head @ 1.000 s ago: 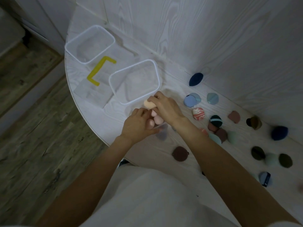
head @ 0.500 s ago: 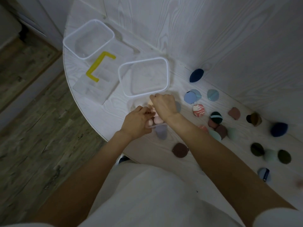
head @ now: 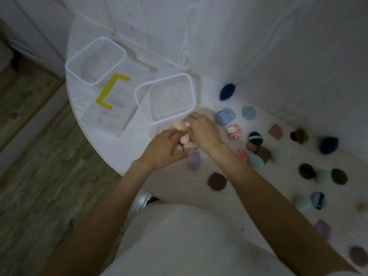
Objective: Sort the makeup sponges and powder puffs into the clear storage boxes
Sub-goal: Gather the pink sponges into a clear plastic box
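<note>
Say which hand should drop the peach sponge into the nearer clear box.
Right, probably. The right hand pinches the peach sponge just beside the rim of the nearer box. The left hand sits lower, curled around pink sponges, so it looks occupied.

My white table (head: 111, 140) carries two clear boxes (head: 95, 60) (head: 166, 97), a lid (head: 108, 118) with a yellow handle (head: 110, 91), and scattered sponges and puffs (head: 217, 181).
</note>
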